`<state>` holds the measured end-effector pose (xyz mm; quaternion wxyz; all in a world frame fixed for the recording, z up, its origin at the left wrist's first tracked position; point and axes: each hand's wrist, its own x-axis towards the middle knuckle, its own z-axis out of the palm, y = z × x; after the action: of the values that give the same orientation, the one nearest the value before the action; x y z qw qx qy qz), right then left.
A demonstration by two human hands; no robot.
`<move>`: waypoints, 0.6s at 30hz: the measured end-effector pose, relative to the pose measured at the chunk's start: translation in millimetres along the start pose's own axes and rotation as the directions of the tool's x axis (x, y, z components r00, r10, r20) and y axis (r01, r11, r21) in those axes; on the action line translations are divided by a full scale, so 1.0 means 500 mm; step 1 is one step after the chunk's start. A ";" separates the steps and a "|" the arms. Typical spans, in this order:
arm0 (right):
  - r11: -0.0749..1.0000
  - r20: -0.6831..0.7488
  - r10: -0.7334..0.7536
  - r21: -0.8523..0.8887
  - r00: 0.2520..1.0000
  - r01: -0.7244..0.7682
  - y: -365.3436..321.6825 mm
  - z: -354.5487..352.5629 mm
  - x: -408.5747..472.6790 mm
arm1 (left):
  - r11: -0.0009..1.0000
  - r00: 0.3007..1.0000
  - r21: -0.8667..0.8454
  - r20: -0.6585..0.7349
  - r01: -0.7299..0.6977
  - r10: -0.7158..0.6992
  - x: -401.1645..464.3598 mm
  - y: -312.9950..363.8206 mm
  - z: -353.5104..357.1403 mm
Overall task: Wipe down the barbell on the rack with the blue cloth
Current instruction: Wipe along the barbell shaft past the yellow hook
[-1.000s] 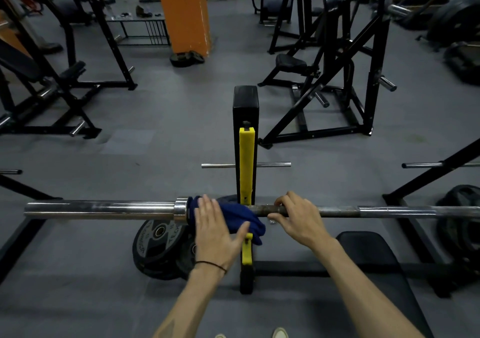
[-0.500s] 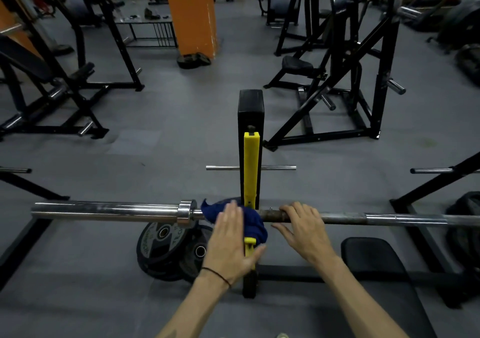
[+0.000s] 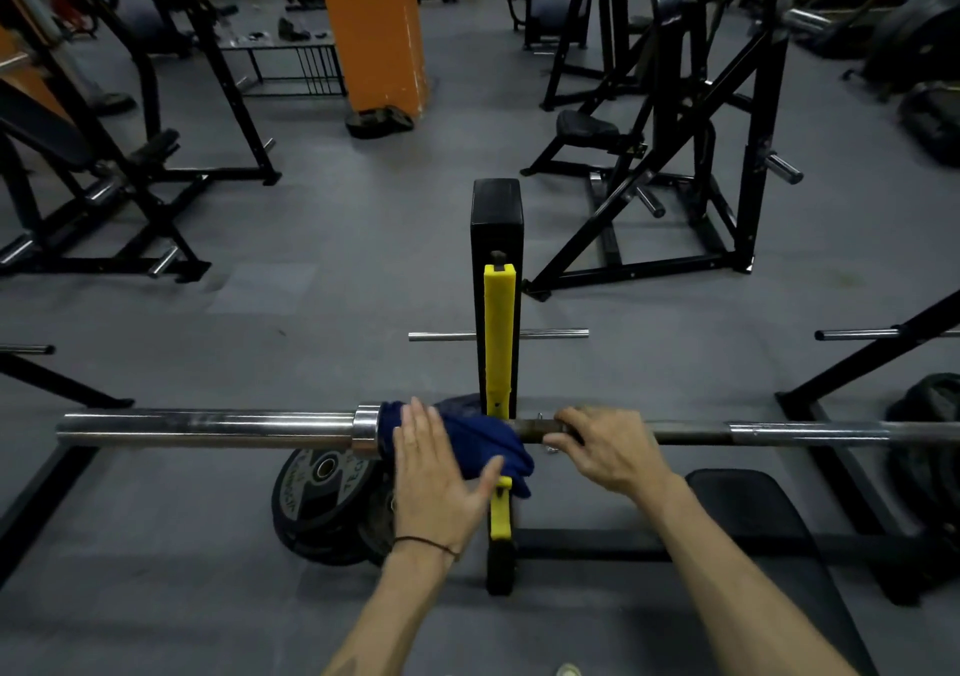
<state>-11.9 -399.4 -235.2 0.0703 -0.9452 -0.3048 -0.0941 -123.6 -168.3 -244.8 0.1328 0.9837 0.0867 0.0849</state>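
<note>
Beside the left collar, the left hand (image 3: pixel 439 473) presses the cloth (image 3: pixel 470 444) flat-fingered onto the barbell (image 3: pixel 208 428); the right hand (image 3: pixel 605 449) curls around the shaft. Mid-wipe; the next stroke likely runs right.

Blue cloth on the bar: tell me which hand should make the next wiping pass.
Left. The left hand already lies on the blue cloth draped over the barbell, beside the collar. The right hand touches only bare shaft, likely steadying it.
</note>
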 end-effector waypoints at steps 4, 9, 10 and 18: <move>0.995 0.320 0.095 -0.013 0.943 -0.096 -0.006 -0.049 0.062 | 0.976 0.974 0.036 0.078 -0.217 0.214 -0.021 0.062 0.027; 0.988 0.409 0.149 -0.037 0.900 -0.147 -0.002 -0.033 0.075 | 0.999 0.999 0.043 0.029 -0.022 0.021 -0.008 -0.061 -0.008; 0.986 0.384 0.168 -0.058 0.908 -0.158 -0.002 -0.029 0.073 | 0.999 0.999 0.031 0.042 0.010 -0.011 -0.005 -0.033 -0.005; 0.991 0.229 0.128 -0.061 0.965 -0.117 -0.014 -0.041 0.046 | 0.992 0.992 0.041 0.030 -0.121 0.120 -0.009 -0.053 -0.009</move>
<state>-0.6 -384.7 -209.8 0.0177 -0.9681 -0.2494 0.0143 -132.5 -143.0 -248.3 0.1076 0.9908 0.0270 0.0775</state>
